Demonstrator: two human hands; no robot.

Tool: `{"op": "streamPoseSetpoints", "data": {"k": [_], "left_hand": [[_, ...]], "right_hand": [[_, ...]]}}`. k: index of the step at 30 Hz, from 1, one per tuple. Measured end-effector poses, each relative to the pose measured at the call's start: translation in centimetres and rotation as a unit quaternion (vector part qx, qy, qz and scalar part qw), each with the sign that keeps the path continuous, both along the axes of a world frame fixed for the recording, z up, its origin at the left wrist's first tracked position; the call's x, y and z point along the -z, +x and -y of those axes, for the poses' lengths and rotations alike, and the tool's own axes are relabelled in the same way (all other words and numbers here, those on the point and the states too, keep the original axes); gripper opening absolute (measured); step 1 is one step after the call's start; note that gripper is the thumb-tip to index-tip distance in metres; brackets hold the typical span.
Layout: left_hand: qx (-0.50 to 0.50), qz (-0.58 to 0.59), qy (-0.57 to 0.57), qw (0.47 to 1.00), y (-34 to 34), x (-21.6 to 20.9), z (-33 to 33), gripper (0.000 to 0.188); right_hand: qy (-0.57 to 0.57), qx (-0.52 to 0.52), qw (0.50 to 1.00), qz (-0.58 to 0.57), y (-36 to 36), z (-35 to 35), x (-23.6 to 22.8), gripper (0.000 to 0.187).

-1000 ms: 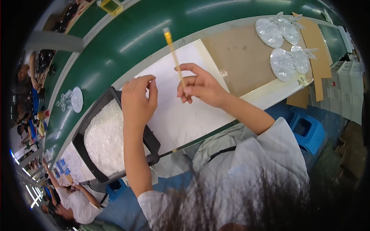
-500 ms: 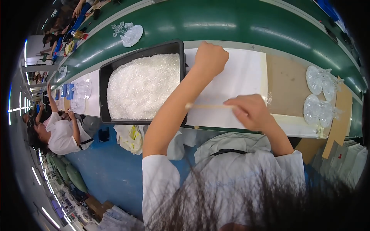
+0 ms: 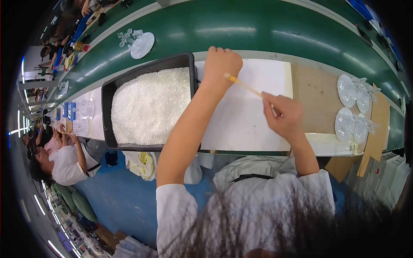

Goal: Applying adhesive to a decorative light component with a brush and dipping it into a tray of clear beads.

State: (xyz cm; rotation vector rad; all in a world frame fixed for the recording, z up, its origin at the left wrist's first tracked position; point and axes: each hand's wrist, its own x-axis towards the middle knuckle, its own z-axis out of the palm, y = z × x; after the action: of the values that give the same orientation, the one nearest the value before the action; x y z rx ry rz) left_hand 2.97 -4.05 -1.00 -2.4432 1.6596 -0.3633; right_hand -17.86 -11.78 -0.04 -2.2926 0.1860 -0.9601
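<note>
Two bare hands work above the desk (image 3: 241, 36). The right hand (image 3: 282, 114) pinches a slender, pale brown stick (image 3: 251, 88) between thumb and fingers; its yellow-banded, whitish tip slants up and left, beside the left wrist. The left hand (image 3: 223, 65) is bent over with knuckles forward; its fingertips are hidden, so I cannot tell whether they pinch anything.

Below both hands lies a smooth, matt white sheet (image 3: 249, 124), flat and straight-edged. Left of it stands a deep rectangular tub (image 3: 107, 122) of black plastic, heaped with coarse, glittering, whitish grains (image 3: 148, 107). To the right, a dull brown board (image 3: 316, 88) carries clear, glossy pieces (image 3: 352, 125) with rounded discs and knobbly ends, near flat strips of cardboard (image 3: 378, 122). Another clear piece (image 3: 142, 44), its disc tilted, sits beyond the tub on the desk's green surface, which is shiny and streaked with reflected light.

The floor (image 3: 116, 202) is blue. At the left, a co-worker (image 3: 69, 165) in a white top sits along the same row, and bright tube lights (image 3: 41, 200) line the room's edge.
</note>
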Motion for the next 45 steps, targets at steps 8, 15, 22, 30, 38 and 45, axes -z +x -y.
{"op": "streamPoseSetpoints", "data": {"k": [8,15,22,30,38,45], "left_hand": [[0.054,0.027,-0.052,0.997,-0.6,-0.2,-0.3,0.006],[0.084,0.001,-0.051,0.995,-0.7,-0.3,-0.1,0.003],[0.077,-0.009,-0.043,0.996,-0.9,-0.4,-0.3,0.005],[0.059,-0.043,-0.032,0.997,-1.1,-0.6,-0.5,0.01],[0.066,-0.135,-0.021,0.988,-1.9,-1.2,-0.7,0.018],[0.027,-0.176,0.05,0.983,-3.9,-2.6,-0.7,0.04]], "right_hand": [[0.008,0.049,0.998,0.03,0.6,0.9,-0.1,0.02],[0.045,-0.063,0.997,-0.01,0.2,1.4,0.0,0.021],[0.041,-0.077,0.996,-0.006,0.0,1.8,-0.2,0.022],[0.071,-0.09,0.993,-0.023,-0.5,1.7,-0.8,0.018],[0.252,-0.138,0.95,0.126,-1.5,3.3,0.7,0.009],[0.339,-0.252,0.874,0.24,-0.9,1.6,0.2,0.011]]}}
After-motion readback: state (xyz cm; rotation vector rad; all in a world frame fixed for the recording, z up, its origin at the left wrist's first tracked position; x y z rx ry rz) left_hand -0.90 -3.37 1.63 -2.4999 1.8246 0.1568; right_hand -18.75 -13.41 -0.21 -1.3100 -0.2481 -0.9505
